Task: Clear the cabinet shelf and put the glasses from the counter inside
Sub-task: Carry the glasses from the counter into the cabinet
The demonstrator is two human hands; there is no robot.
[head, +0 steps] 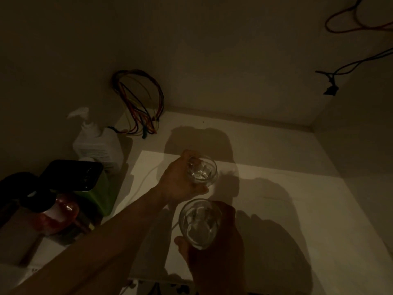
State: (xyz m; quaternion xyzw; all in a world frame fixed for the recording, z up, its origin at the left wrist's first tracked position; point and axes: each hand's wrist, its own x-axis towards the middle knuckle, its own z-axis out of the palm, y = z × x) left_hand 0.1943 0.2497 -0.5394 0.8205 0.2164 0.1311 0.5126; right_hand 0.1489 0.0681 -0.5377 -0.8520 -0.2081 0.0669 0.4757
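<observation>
The scene is dim. My left hand (pixel 177 179) reaches in from the lower left and grips a clear drinking glass (pixel 202 172) low over the white shelf (pixel 287 205), near its middle. My right hand (pixel 214 250) comes up from the bottom edge and holds a second clear glass (pixel 198 223) just in front of the first, closer to me. Both glasses are upright with their mouths facing the camera. Whether the far glass touches the shelf cannot be told.
A bundle of coloured wires (pixel 140 103) hangs at the back left corner. At the left stand a white spray bottle (pixel 96 143), a green box with a black lid (pixel 85 184) and a reddish bottle (pixel 59 211). More cables (pixel 350 64) run along the right wall.
</observation>
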